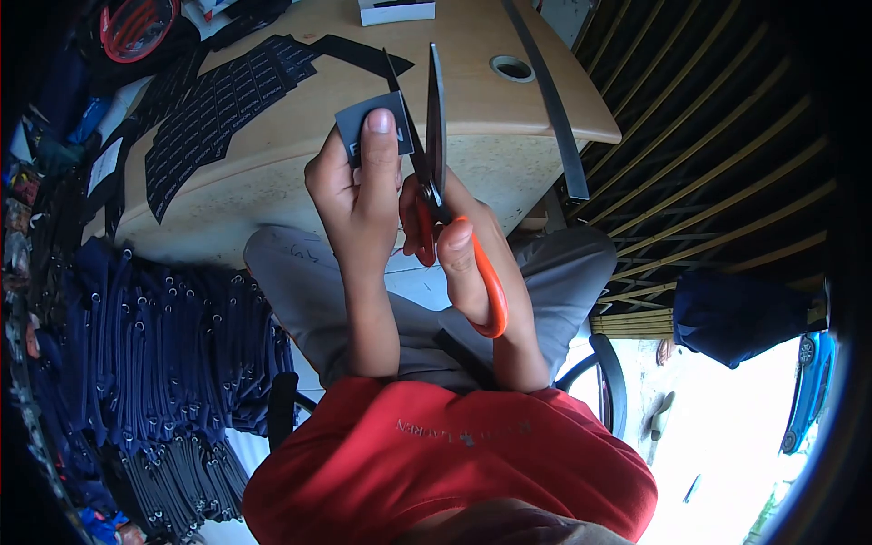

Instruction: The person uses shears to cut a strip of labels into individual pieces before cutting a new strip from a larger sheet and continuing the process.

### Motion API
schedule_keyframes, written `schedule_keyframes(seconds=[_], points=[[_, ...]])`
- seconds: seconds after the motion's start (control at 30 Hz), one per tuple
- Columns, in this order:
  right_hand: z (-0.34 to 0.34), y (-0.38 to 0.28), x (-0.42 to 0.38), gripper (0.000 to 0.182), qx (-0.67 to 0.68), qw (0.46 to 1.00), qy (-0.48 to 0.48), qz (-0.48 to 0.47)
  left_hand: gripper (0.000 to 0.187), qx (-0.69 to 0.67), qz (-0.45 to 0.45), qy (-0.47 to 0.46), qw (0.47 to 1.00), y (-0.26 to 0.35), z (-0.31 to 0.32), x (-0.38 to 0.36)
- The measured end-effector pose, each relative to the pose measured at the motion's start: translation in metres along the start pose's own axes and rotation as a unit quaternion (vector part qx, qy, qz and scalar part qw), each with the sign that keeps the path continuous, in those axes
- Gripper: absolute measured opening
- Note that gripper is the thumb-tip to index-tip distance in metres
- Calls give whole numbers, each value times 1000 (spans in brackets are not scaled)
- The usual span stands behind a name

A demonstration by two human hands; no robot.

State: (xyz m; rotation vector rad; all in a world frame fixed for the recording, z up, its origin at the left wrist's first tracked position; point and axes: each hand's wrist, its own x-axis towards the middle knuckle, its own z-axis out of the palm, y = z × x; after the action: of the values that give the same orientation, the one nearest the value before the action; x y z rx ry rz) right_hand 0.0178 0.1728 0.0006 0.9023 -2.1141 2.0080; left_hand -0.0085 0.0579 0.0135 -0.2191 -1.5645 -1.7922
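Observation:
My left hand (361,186) pinches a small dark grey label (356,125) with pale lettering, its thumb lying across the front and covering part of the text. In my right hand (463,263) is a pair of scissors (437,127) with orange handles, blades parted and pointing away from me. One blade runs along the label's right edge; whether it touches cannot be made out. Beyond both hands, sheets of black printed labels (222,113) lie on the wooden table (472,100), with a cut black piece (363,53) beside them.
A dark strip (554,109) hangs over the table's right side near a round hole (511,69). A white box (397,11) stands at the back. Stacks of navy straps with metal rings (173,336) fill the left. A folding lattice gate (727,154) stands right.

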Motion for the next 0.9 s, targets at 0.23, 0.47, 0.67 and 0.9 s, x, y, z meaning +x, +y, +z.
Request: schedule_keyframes(seconds=[0.23,0.47,0.67,0.9], points=[[3,1,-1,70,-3,1000,25,-9,26,19,12,-14,1000,3,-1,-1],[5,-2,-1,68,3,998,57,-9,23,65,47,-20,997,2,2,-3],[4,-3,0,69,6,998,57,-23,24,49,51,0,998,-2,2,-1],[3,-4,-3,71,12,1000,12,21,27,14,48,2,999,0,2,0]])
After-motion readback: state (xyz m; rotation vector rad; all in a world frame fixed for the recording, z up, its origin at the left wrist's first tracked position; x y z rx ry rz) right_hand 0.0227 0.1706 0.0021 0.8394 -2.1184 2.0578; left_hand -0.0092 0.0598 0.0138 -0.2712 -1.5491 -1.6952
